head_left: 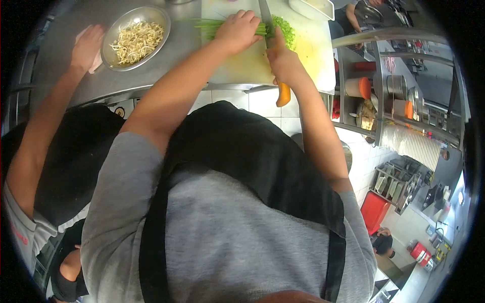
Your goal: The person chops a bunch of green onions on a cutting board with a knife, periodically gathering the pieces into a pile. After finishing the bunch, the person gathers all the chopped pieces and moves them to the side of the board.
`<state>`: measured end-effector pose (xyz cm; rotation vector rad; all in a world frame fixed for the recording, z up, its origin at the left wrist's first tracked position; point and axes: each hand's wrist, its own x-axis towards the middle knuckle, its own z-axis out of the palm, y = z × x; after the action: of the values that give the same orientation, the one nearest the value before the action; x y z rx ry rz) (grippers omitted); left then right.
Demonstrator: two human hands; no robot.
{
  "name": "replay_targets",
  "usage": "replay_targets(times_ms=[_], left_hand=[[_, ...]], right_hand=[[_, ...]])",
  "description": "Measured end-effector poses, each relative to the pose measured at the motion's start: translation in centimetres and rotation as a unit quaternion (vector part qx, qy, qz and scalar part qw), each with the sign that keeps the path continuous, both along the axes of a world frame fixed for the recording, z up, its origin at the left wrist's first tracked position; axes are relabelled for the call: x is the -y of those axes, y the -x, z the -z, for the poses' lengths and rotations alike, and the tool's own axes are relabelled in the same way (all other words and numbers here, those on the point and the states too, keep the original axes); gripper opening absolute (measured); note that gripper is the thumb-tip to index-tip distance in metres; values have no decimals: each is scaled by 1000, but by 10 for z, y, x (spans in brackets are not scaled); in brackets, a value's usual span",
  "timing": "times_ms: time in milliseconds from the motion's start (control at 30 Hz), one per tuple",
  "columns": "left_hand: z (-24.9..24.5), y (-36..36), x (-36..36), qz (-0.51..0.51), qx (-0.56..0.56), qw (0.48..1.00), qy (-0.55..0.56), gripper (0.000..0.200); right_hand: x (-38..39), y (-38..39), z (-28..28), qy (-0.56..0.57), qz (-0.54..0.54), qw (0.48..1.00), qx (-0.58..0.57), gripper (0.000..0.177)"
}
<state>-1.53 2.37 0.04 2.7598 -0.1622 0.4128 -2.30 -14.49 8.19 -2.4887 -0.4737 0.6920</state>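
On a pale cutting board (313, 55), my left hand (238, 31) presses down on a bunch of long green stalks (207, 23) with its fingers curled over them. My right hand (284, 58) grips a knife (284, 96) by its orange handle. The blade stands beside the cut end of the stalks, a little right of my left fingers. Chopped green pieces (285, 31) lie in a heap on the right side of the blade.
A metal bowl of bean sprouts (136, 43) stands left of the board. Beside it a co-worker's hand (90, 45) rests on a cloth (96, 61). A white container (313, 10) sits at the board's top right corner. Metal shelves (376, 91) with pots stand to the right.
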Motion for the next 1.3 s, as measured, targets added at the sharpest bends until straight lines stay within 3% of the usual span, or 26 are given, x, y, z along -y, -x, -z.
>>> replay_targets(times_ms=[200, 267, 400, 533, 733, 933, 1133, 1300], left_hand=[[-11, 6, 7, -45, 11, 999, -7, 49], [-12, 10, 4, -51, 14, 999, -3, 48], [1, 6, 4, -45, 20, 999, -3, 42], [0, 6, 2, -28, 0, 1000, 13, 48], [13, 2, 1, -35, 90, 992, 79, 43], [4, -2, 11, -90, 50, 988, 117, 44], [13, -7, -15, 41, 28, 989, 137, 56], [3, -2, -19, 80, -1, 993, 84, 72]], right_hand=[[-1, -1, 3, 27, -4, 1000, 11, 71], [4, -14, 36, 50, -54, 993, 91, 71], [-12, 2, 28, 106, -88, 979, 151, 72], [-14, 4, 20, 89, -68, 985, 127, 74], [-11, 3, 17, 68, -64, 989, 111, 75], [-13, 3, 11, 97, -68, 990, 76, 75], [-11, 1, 12, 76, -52, 994, 64, 74], [-7, -1, 22, 53, -52, 992, 103, 72]])
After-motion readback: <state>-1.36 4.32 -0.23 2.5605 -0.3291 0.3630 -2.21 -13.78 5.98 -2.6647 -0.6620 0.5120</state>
